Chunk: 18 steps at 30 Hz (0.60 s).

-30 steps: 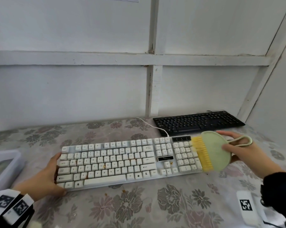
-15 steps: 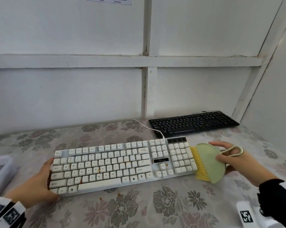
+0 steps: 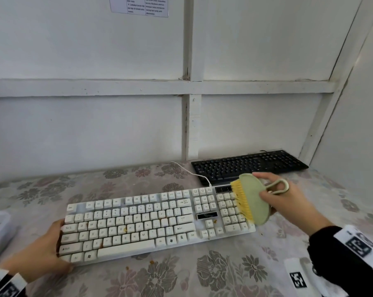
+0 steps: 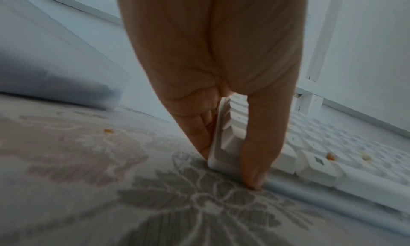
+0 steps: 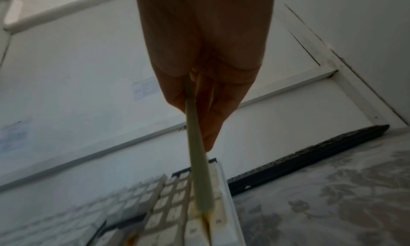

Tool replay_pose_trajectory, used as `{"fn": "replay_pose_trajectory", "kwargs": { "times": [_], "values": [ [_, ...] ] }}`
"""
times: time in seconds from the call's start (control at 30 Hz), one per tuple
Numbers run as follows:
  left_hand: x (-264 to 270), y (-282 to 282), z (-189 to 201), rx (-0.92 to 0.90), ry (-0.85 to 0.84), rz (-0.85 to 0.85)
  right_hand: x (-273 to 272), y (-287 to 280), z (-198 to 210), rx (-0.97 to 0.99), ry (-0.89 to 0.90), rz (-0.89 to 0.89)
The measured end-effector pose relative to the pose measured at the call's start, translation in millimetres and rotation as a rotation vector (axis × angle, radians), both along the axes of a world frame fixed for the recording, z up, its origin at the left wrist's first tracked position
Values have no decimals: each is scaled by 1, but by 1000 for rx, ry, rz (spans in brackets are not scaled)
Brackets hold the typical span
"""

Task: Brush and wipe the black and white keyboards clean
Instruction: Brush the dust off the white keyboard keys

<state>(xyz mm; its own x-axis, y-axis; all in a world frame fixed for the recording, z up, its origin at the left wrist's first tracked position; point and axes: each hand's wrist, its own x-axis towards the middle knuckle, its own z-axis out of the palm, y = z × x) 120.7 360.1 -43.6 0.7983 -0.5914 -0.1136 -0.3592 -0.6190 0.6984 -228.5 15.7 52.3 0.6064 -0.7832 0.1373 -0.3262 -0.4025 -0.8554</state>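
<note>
Two hands work the white keyboard (image 3: 151,224), lying left-right before me: my left hand (image 3: 42,251) grips its left end, my right hand (image 3: 288,202) holds the brush (image 3: 253,199) on its right end.

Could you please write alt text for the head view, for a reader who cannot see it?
A right hand holds a green brush with yellow bristles on the number pad of a crumb-speckled white keyboard, while the left hand grips its opposite end. A black keyboard lies behind on the floral tablecloth.
</note>
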Motion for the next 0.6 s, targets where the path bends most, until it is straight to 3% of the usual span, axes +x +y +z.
{"fn": "replay_pose_trajectory", "kwargs": {
  "times": [0.17,0.37,0.6],
  "values": [
    [-1,-2,4,-7,13,-13,-7,6,9,10,87,35],
    [-5,-1,9,6,28,-15,5,1,18,-35,-68,-49],
    [2,0,4,1,44,-16,-8,17,-6,-9,111,-43]
  ]
}}
